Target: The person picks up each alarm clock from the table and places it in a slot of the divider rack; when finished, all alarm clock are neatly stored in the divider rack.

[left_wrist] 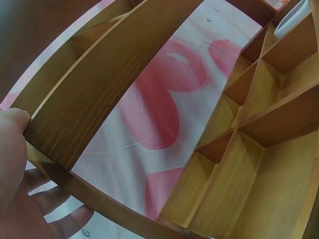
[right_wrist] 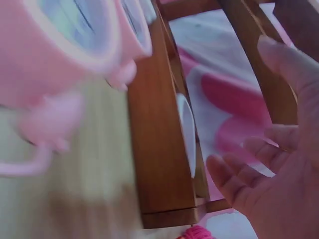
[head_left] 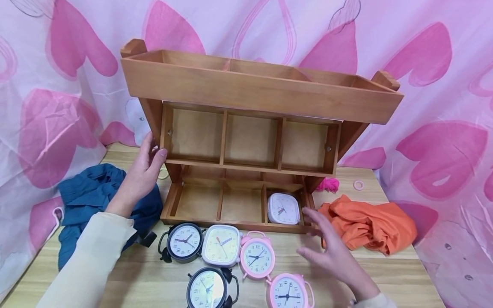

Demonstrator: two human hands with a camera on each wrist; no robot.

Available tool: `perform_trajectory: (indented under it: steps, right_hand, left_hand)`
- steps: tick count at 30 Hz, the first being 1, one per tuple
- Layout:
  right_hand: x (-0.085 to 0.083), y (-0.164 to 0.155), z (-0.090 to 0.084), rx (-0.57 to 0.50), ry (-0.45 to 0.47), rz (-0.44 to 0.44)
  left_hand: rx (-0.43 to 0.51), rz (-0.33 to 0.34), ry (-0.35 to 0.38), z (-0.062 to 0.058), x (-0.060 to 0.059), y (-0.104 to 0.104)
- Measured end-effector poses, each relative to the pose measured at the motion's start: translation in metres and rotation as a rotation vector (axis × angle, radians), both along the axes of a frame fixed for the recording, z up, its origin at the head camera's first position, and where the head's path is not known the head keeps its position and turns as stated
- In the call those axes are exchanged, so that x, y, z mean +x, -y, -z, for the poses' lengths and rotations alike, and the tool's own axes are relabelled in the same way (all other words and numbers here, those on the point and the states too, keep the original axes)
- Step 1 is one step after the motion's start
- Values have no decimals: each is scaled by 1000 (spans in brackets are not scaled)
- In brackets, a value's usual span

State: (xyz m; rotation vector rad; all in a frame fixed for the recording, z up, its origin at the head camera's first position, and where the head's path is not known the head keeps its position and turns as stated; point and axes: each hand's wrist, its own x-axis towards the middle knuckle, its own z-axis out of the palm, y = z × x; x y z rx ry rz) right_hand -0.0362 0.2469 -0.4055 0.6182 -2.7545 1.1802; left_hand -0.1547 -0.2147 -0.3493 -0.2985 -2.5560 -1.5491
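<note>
My left hand [head_left: 139, 176] holds the left side of a three-tier wooden shelf [head_left: 262, 92]; in the left wrist view its thumb lies on a tray corner, fingers around the side board. A white square alarm clock [head_left: 283, 208] leans in the bottom tier's right compartment. Just right of it my right hand [head_left: 329, 248] hovers, fingers spread and holding nothing. In front of the shelf lie a black twin-bell clock [head_left: 185, 242], a cream square clock [head_left: 221, 245] and a pink clock [head_left: 257, 258]. Nearer me are another black clock [head_left: 207, 290] and another pink clock [head_left: 288, 293].
Dark blue cloth [head_left: 90, 192] lies bunched left of the shelf, orange cloth [head_left: 371, 224] to its right. Behind the orange cloth are a bright pink yarn bundle [head_left: 329, 185] and a small pink ring [head_left: 358, 185]. A heart-patterned curtain [head_left: 443, 141] hangs around the wooden table [head_left: 135, 273].
</note>
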Motion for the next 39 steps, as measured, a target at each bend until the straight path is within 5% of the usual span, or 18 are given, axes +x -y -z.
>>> perform_trajectory:
  steps: [6,14,20,25,32,37,39]
  right_hand:
    - [42,6,11,25,133,-97]
    - [60,15,61,305,-177,-164]
    - [68,17,69,463,-140,-143]
    - [71,14,70,456,-93,-147]
    - [71,18,49,451,88,-178]
    - [59,27,14,356,-45,-313]
    - [53,32,-6,303,-10,-321]
  left_hand:
    - [6,2,0,-1,0,0]
    - [7,-1,-9,-1,0,-1]
    - [13,3,-14,-1,-1,-1]
    - [15,6,-11,1,-1,-1]
    - [10,7,-4,0,-1,0]
    - [2,0,0,0,0,-1]
    - [3,2,-2,1,0,-1]
